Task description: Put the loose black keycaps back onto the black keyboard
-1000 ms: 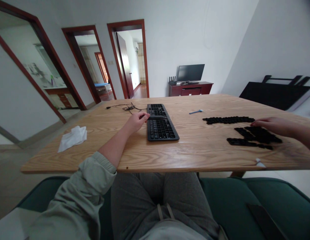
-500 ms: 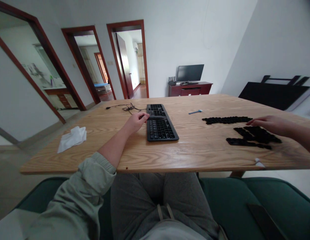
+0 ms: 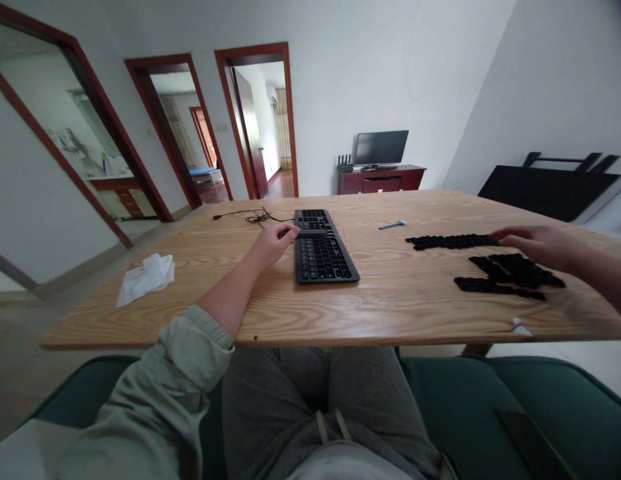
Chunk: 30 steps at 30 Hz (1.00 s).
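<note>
A black keyboard (image 3: 326, 261) lies lengthwise on the wooden table before me. My left hand (image 3: 276, 241) is at its left edge, fingers closed on a dark bar (image 3: 313, 234) that reaches across the keys. Thin wire-like lines show at the bar's far end; its kind is unclear. On the right, black keycaps lie in a long row (image 3: 443, 241), with a second group (image 3: 510, 268) nearer me. My right hand (image 3: 533, 243) is at the right end of the long row, with thumb and fingers around an end keycap. The fingertips partly hide that keycap.
A coiled black cable (image 3: 260, 216) runs left from the keyboard. A small blue brush (image 3: 392, 225) lies beyond the keys. White tissue (image 3: 146, 279) rests at the left, and a small white-tipped item (image 3: 520, 327) at the table's front edge.
My right hand has shifted slightly left and away from me, onto the right end of the long keycap row. My left hand stays in place at the keyboard.
</note>
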Motion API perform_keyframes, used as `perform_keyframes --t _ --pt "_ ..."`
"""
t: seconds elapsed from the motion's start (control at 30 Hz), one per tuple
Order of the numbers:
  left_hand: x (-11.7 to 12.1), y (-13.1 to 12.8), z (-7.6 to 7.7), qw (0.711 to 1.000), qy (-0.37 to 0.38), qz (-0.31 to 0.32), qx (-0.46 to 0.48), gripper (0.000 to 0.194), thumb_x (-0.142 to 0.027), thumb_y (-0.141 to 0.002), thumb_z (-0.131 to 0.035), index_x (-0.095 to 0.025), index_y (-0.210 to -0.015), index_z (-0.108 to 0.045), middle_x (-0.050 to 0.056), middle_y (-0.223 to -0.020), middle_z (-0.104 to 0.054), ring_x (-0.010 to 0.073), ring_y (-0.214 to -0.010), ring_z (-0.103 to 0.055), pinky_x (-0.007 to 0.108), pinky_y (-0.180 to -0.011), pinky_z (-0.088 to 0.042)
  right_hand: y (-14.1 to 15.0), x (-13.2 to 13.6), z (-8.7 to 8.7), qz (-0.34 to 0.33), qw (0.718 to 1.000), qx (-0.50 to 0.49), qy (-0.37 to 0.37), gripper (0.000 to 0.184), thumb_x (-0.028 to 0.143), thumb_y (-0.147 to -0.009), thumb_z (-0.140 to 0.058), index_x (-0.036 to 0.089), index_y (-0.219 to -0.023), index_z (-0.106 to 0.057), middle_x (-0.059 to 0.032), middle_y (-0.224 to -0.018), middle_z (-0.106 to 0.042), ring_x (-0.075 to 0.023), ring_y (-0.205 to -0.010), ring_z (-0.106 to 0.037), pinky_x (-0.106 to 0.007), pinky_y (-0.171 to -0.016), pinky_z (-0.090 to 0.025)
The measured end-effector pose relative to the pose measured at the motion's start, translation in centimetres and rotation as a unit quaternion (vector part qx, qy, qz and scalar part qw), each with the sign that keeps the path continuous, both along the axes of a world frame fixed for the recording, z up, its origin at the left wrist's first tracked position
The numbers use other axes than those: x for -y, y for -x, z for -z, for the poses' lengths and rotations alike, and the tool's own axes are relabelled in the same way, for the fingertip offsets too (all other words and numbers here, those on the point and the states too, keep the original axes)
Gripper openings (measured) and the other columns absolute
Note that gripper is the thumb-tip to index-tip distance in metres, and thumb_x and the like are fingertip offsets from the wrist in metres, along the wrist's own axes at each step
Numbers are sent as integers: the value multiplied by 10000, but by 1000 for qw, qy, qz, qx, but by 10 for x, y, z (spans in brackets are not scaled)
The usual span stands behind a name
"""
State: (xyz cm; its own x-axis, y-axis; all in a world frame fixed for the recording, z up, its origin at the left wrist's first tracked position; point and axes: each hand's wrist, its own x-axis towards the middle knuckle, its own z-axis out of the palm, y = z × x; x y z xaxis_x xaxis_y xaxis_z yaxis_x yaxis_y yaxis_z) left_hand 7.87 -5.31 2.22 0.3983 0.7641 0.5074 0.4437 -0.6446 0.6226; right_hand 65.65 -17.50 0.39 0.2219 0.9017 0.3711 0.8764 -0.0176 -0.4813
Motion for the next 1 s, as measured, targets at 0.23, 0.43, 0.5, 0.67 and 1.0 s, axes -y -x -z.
perform_keyframes --t 0.23,0.43,0.5,0.67,1.0 --pt "-6 0 1 995 -47 -40 78 418 -512 -842 -582 -147 -1008 -701 45 -854 -684 130 -686 -530 257 -645 -415 163 -23 -49 -119 982 -45 -141 185 477 -794 -638 409 -949 -711 49 -973 -725 -296 -837 -611 -565 -794 -480" --pt "7 -2 -4 991 -86 -41 94 360 -469 -824 -632 -166 -1015 -660 40 -892 -668 109 -666 -516 249 -639 -424 330 -45 -43 -309 929 42 -198 371 389 -796 -674 341 -1164 -689 -57 -1090 -672 -303 -957 -627 -499 -840 -498" --pt "15 -6 -6 991 -94 -28 88 349 -480 -819 -639 -169 -978 -649 37 -870 -656 109 -667 -520 246 -630 -423 362 -50 -34 -318 924 39 -207 403 402 -817 -648 339 -1215 -655 -65 -1096 -666 -302 -985 -622 -489 -858 -493" --pt "35 -19 -9 992 -95 17 87 410 -561 -790 -655 -184 -950 -626 17 -779 -614 115 -652 -504 253 -605 -411 386 -53 -24 -322 932 3 -165 132 385 -842 -602 288 -878 -684 -38 -855 -683 -254 -792 -617 -431 -713 -490" --pt "23 -6 -5 994 -26 106 15 374 -508 -883 -532 -154 -907 -651 7 -693 -554 115 -632 -486 258 -581 -377 356 -38 -20 -300 894 -299 -148 268 486 -750 -744 267 -815 -604 -16 -747 -604 -194 -615 -575 -392 -522 -521"
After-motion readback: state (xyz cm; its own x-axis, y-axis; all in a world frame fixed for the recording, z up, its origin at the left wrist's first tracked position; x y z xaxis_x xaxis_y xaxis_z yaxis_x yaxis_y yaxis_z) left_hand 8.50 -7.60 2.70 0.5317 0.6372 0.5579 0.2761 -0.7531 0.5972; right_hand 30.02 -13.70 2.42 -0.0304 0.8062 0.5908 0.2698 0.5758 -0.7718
